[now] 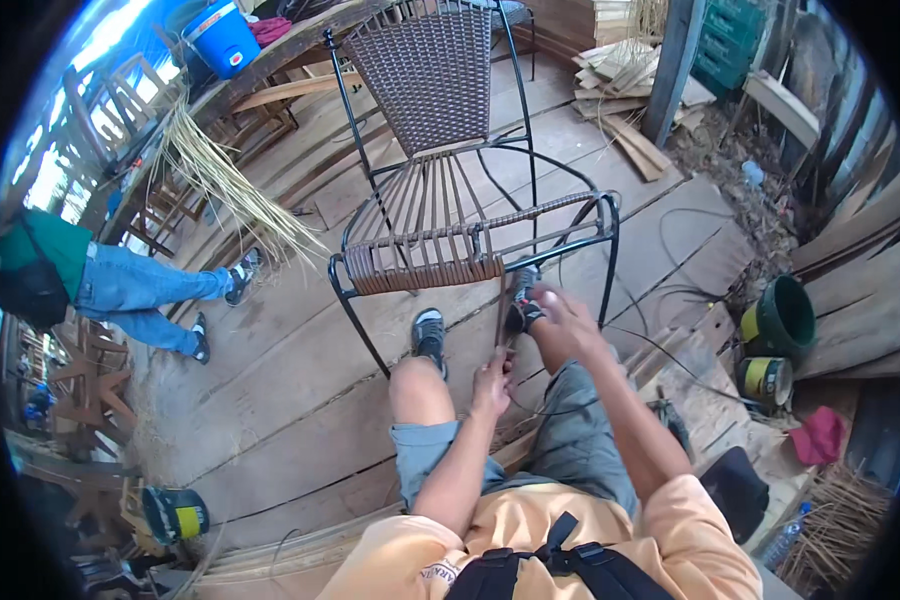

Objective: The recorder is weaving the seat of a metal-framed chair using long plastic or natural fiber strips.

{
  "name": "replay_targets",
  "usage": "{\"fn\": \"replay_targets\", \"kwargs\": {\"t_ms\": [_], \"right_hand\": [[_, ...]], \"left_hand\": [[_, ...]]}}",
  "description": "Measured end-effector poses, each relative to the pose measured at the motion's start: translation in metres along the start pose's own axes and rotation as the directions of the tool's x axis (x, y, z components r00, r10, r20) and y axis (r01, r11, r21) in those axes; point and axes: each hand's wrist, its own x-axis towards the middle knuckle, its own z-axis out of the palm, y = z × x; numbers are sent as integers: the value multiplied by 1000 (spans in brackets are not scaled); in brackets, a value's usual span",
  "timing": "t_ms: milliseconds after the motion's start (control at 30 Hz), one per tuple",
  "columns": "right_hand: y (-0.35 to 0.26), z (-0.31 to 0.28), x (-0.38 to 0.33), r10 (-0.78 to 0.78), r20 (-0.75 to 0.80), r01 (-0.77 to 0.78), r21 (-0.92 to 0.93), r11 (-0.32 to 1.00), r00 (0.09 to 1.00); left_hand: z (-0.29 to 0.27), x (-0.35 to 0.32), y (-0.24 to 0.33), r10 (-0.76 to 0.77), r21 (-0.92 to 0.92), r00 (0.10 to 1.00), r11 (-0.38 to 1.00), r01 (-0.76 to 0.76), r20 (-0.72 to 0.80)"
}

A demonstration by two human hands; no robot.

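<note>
A black metal chair frame [612,220] stands in front of my knees, its backrest [425,80] woven in brown strip. Brown strands [435,190] fan from the backrest's base to the front rail, where a tight brown wrapping [425,268] covers the left part. The right part of that rail shows bare metal. My left hand [492,385] is closed on a brown weaving strip [501,320] that hangs from the wrapping's right end. Just right of it, below the rail, my right hand [568,322] is smeared by motion; whether it holds anything is unclear.
A person in jeans [145,290] stands at the left, near a bundle of dry strips [225,170]. A blue bucket [220,38] sits at the back left. Green pails [782,315] and a red cloth [818,436] lie right. Loose strip [685,210] trails over the plank floor [300,400].
</note>
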Motion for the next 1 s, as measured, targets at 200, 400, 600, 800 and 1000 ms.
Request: {"fn": "replay_targets", "kwargs": {"t_ms": [200, 400, 600, 800, 1000], "right_hand": [[50, 75, 21, 284, 39, -250, 597, 762, 958], [71, 80, 28, -64, -302, 38, -93, 995, 951], [88, 99, 47, -442, -198, 391, -252, 886, 875], [101, 71, 89, -515, -49, 372, -634, 678, 856], [75, 65, 121, -364, -146, 318, -265, 910, 920]], "left_hand": [[-4, -12, 13, -118, 367, 992, 922, 125, -43], [23, -28, 84, 528, 628, 840, 612, -480, 127], [62, -11, 144, 209, -52, 873, 977, -208, 442], [85, -24, 144, 248, 75, 952, 962, -264, 179], [85, -18, 145, 240, -10, 910, 968, -251, 338]]}}
